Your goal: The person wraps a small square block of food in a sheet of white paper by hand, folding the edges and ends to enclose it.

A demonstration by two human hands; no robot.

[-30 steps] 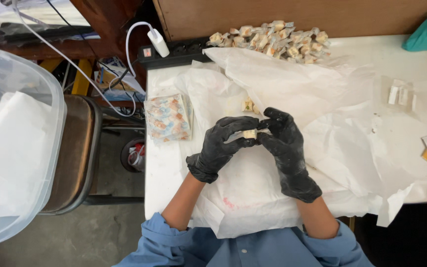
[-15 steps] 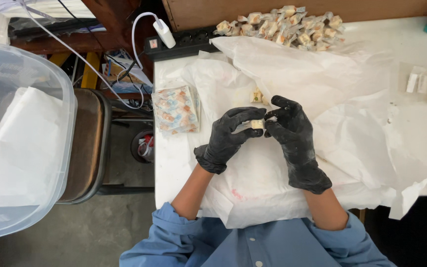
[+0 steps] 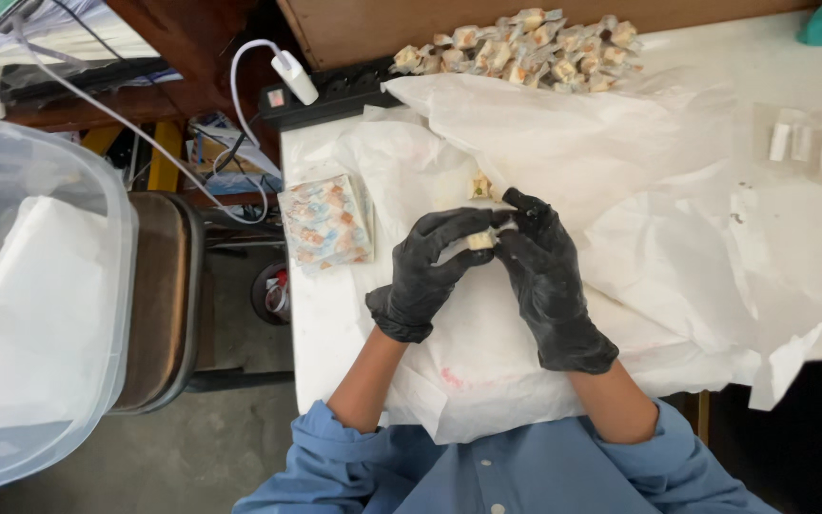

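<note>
Presently both gloved hands, left hand [image 3: 428, 269] and right hand [image 3: 544, 271], pinch one small pale sweet [image 3: 480, 241] over the white paper [image 3: 563, 152]; wrapped pile [image 3: 520, 49] done, loose piece [image 3: 479, 186] remaining.

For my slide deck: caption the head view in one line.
Two black-gloved hands, left hand and right hand, pinch a small pale sweet above white paper.

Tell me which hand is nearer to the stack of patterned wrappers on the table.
Left. The left hand is just right of the stack of patterned wrappers, apart from it. The right hand is farther right, beyond the left; both pinch a small pale piece.
</note>
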